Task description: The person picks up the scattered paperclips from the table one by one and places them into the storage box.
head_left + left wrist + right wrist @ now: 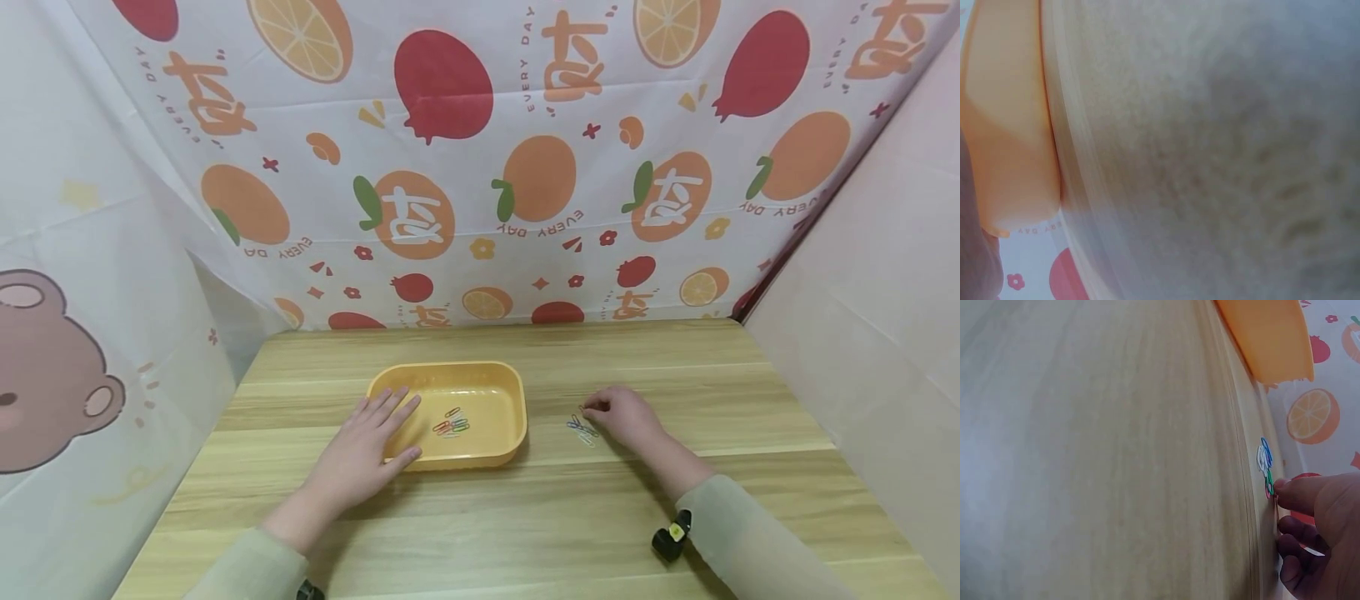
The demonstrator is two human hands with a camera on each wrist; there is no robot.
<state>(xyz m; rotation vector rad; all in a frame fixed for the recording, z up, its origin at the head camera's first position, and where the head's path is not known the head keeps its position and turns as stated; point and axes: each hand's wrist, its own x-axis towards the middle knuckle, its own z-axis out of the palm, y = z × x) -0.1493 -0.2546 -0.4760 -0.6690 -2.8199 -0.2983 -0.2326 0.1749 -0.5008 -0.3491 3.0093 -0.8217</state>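
Done: a small cluster of coloured paper clips (452, 425) is already lying inside the yellow tray (504, 379), just below the middle of the head view; the work is judged to be partly through.
Left: a loose heap of paper clips (581, 430) remains on the bench (675, 350), right of the tray and well apart from it.
Right hand (628, 417): its fingers are curled together at the upper edge of the heap; in the right wrist view fingertips (1291, 490) are pressed at the clips, seemingly pinching one, though the clip itself cannot be told for certain.
Left hand (360, 454): laid flat on the tray's near left rim, fingers straight and slightly spread, nothing clasped.
Count, trays: one.
Count, clips in tray: about five, overlapping, so not exact.
Count, clips on bench: roughly four or five; too small to be counted surely.
Count, hands: two.
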